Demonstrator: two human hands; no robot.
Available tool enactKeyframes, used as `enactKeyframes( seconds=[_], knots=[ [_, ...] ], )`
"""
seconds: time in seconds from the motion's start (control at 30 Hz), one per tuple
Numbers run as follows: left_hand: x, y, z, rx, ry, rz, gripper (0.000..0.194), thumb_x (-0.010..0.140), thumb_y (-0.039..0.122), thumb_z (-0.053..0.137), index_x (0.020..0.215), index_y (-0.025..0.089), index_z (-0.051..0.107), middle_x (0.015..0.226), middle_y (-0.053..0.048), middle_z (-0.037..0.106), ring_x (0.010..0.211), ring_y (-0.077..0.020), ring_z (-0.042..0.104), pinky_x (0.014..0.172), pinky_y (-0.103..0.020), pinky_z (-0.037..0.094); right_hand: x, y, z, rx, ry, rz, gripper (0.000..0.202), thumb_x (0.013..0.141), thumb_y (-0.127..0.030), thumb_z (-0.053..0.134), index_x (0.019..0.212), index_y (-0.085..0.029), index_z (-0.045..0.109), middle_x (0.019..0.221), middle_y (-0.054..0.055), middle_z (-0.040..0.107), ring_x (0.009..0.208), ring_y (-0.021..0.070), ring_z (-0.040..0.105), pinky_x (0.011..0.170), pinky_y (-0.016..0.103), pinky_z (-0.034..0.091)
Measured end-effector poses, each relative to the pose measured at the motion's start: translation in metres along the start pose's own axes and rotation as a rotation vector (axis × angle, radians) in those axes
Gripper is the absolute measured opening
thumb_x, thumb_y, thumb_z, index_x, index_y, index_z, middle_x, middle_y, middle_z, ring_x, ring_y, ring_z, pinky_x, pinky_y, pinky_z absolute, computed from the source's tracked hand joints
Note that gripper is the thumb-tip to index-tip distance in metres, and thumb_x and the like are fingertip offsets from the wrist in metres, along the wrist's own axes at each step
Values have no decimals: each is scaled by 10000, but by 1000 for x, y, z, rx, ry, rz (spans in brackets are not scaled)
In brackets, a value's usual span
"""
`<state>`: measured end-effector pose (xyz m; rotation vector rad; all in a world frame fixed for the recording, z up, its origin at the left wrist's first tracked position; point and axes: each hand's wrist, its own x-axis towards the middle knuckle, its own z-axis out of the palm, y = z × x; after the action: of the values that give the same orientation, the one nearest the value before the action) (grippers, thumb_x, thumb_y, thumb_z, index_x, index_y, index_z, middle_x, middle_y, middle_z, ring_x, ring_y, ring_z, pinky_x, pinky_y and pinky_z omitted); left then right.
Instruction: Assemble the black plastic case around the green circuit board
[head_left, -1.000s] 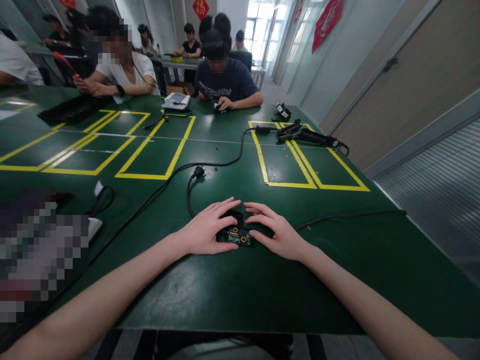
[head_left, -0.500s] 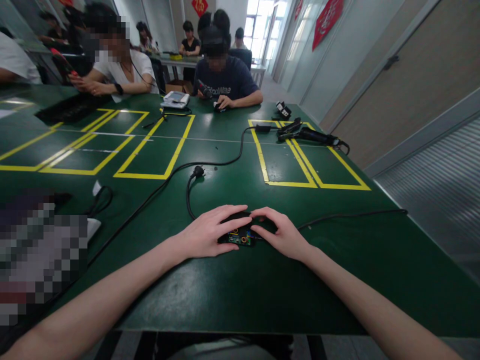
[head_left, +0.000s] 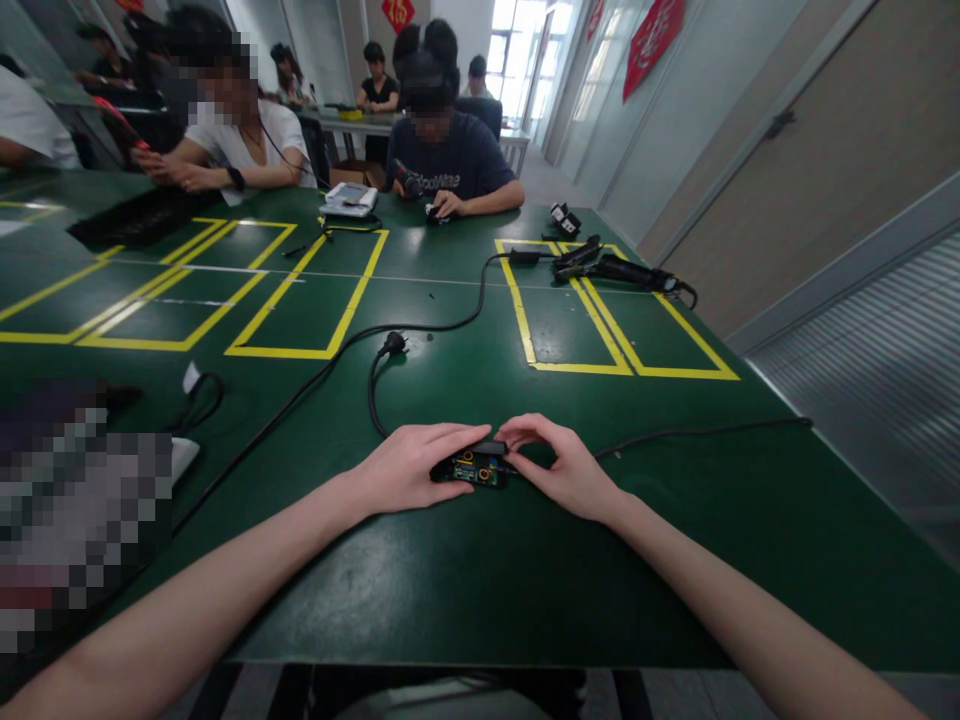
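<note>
A small open black casing with a circuit board [head_left: 480,470] inside lies on the green table in front of me. My left hand [head_left: 412,462] spans its left end, fingers along the far side and thumb at the near edge. A narrow black cover piece [head_left: 489,447] is tilted along the far side of the board. At the right end, my right hand [head_left: 559,465] curls thumb and fingertips round the casing's corner, near the cable. A black plug [head_left: 394,344] on a short lead reaches the left end, partly hidden behind my left hand.
A long black cable [head_left: 431,327] crosses the table [head_left: 420,600]. Yellow tape rectangles [head_left: 579,369] mark its surface. Dark tools [head_left: 622,268] lie at the far right. Two people sit across; one [head_left: 450,160] handles a small item. A blurred-out item [head_left: 90,520] lies left.
The fingers of my left hand have drawn back toward the far edge, so more of the circuit board and the black cover piece shows. My right hand has hardly moved.
</note>
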<state>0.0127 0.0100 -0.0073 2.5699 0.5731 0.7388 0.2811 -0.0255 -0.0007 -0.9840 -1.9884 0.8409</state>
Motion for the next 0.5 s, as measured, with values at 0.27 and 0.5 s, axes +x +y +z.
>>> enactKeyframes(
  seconds=[0.27, 0.5],
  knots=[
    [4, 12, 2, 58, 30, 189, 314, 1030, 167, 569, 1318, 225, 680, 1268, -89, 771, 1278, -223, 687, 1091, -394, 579, -1, -7, -6, -99, -83, -176, 134, 885, -224, 735, 947, -235, 617, 1072, 84, 655, 977, 227, 673, 844, 378, 581],
    [6, 7, 0, 30, -70, -21, 283, 978, 299, 661, 1245, 206, 670, 1297, -124, 737, 1163, -257, 721, 994, -406, 584, -3, -5, -3, -155, -104, -170, 148, 898, -199, 717, 861, -226, 576, 1087, 83, 627, 962, 209, 649, 808, 342, 556]
  ],
)
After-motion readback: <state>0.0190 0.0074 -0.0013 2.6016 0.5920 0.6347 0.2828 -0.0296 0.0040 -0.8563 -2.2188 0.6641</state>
